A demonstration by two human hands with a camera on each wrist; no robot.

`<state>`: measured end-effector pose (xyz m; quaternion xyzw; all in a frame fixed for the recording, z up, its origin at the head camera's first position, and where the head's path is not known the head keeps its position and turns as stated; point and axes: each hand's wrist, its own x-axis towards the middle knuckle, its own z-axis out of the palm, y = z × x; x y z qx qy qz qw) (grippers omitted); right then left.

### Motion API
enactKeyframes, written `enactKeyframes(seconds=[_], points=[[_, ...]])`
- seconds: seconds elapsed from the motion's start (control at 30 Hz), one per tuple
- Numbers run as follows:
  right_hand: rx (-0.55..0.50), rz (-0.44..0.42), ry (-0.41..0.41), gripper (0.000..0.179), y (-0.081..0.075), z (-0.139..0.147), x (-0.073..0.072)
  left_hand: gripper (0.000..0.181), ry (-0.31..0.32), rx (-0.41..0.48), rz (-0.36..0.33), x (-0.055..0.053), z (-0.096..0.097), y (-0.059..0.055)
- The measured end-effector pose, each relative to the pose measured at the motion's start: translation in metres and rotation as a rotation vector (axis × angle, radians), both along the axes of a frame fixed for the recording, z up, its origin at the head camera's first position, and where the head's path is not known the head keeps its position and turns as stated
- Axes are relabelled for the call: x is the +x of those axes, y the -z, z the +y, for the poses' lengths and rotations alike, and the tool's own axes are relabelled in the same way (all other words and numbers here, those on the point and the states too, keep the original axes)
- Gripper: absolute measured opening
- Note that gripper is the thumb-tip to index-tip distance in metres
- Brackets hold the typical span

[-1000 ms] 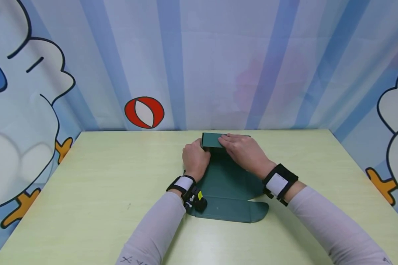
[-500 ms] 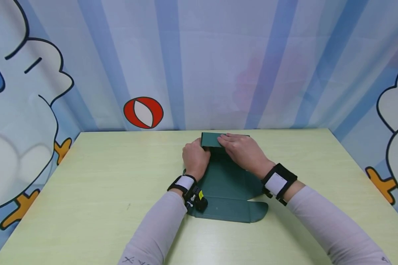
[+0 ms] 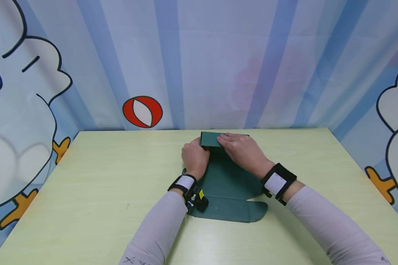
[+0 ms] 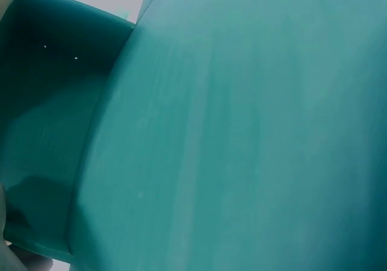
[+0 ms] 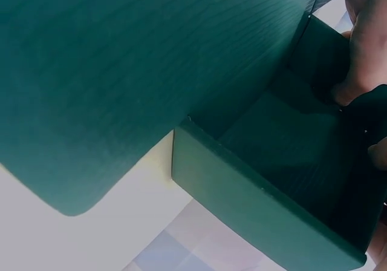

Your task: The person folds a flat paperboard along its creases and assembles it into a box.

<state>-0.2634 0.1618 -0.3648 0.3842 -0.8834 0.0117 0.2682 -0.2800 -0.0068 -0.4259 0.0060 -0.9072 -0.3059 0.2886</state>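
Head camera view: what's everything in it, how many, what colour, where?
cardboard box: one, dark green, partly folded, on the table
table: one, pale yellow, below
backdrop: one, striped blue, behind
ball picture: one, red and white, on the backdrop
cartoon figures: two, cropped, white with orange feet, left and right
sleeves: two, pale grey, forearms
wrist straps: two, black with white patches, wrists
wrist camera: one clear, black, left wrist
left hand: one, bare, gripping the box's far end
right hand: one, bare, at that end, further right
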Motion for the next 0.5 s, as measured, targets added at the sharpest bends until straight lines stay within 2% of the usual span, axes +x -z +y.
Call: enactKeyframes(seconds=[0.2, 0.37, 0.5], points=[[0.01, -0.008, 0.005, 0.035, -0.0011, -0.0015, 0.0015, 0.018, 0.004, 0.009, 0.003, 0.003, 0.0001, 0.0003], [0.011, -0.013, 0.008, 0.036, -0.0018, -0.0024, 0.0022, 0.009, 0.029, 0.048, 0.002, 0.004, -0.0012, -0.0005], [0.016, -0.016, 0.013, 0.037, -0.0015, -0.0022, 0.0018, 0.006, 0.075, 0.078, -0.043, 0.0042, -0.0046, -0.0006]])
